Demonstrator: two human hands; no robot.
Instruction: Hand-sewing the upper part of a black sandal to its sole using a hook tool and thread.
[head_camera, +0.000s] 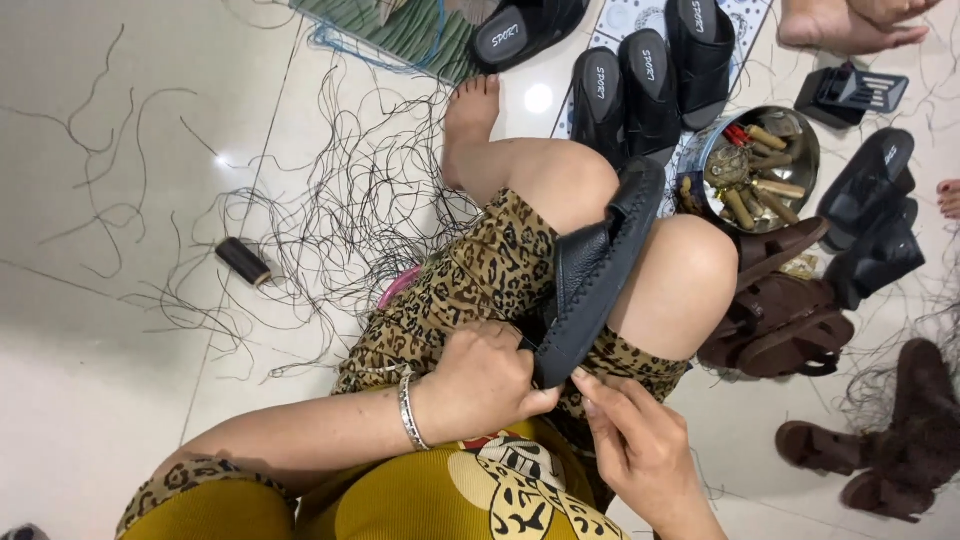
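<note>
Black leather sandal (590, 270) is sitting wedged between the knees, left hand (480, 380) gripping its heel end while right hand (635, 440) is pinching at the edge stitching, so keeping it clamped steady probably helps.

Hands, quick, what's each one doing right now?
Left hand: closed on the near end of the black sandal.
Right hand: fingers pinched at the sandal's edge; a held thread cannot be told.

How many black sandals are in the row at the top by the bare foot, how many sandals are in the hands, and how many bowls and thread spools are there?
Black sandals in the top row: 4
Held sandal, gripped by the left hand: 1
Metal bowl: 1
Thread spool: 1
Total: 7
</note>
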